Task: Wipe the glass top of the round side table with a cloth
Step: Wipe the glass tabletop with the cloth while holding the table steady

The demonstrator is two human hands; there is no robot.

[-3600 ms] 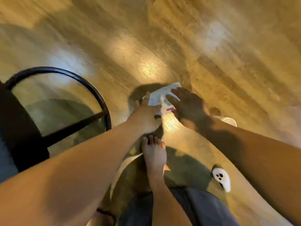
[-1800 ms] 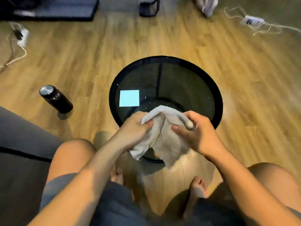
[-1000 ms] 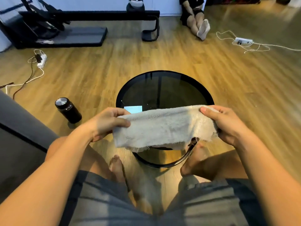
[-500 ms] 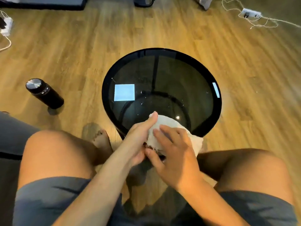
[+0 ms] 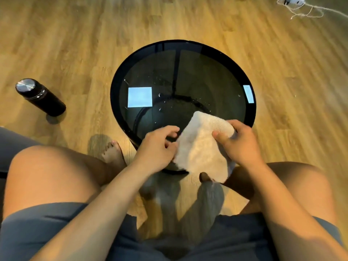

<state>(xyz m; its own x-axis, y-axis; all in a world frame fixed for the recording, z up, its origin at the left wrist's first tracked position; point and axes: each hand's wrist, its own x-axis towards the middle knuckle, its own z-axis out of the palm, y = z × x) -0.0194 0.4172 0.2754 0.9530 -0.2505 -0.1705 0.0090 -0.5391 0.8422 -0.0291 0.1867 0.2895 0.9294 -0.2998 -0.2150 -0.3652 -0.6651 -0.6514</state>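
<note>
Floor (image 5: 56, 44): wood-look planks under warm yellow light, filling most of the view; some blur toward the edges. A grey upholstered seat (image 5: 11, 140) is seen at the L edge. A person is viewed from above, seated: grey shorts (image 5: 37, 232), bare knees spread to either side, one bare foot (image 5: 113, 152) planted on the floor just L of the counter base.

Counter (image 5: 115, 91): round, black rim, set at centre of view, just beyond the knees. Glass top (image 5: 197, 72) is dark-tinted; black frame bars (image 5: 176, 72) are seen through it. Two pale reflections are noted on the glass: a square one (image 5: 139, 97) at L, a narrow one (image 5: 248, 94) at R by the rim. Small pale specks (image 5: 159, 95) are scattered across the middle.

Cloth (image 5: 201, 147): off-white terry, folded, held at the near edge of the counter. Upper part is over the glass by the rim; lower part hangs past the rim toward the person. Contact w/ glass cannot be confirmed.

L hand (image 5: 156, 147): fingers curled, cloth's L edge pinched. R hand (image 5: 239, 146): thumb pressed on top of the cloth near its upper R corner, fingers wrapped behind it.

Bottle (image 5: 40, 97): black, cylindrical, silver cap, stood on its base on the floor, well L of the counter.

Power strip (image 5: 291, 0) w/ pale cord: on the floor at top R corner, partly cut off.
</note>
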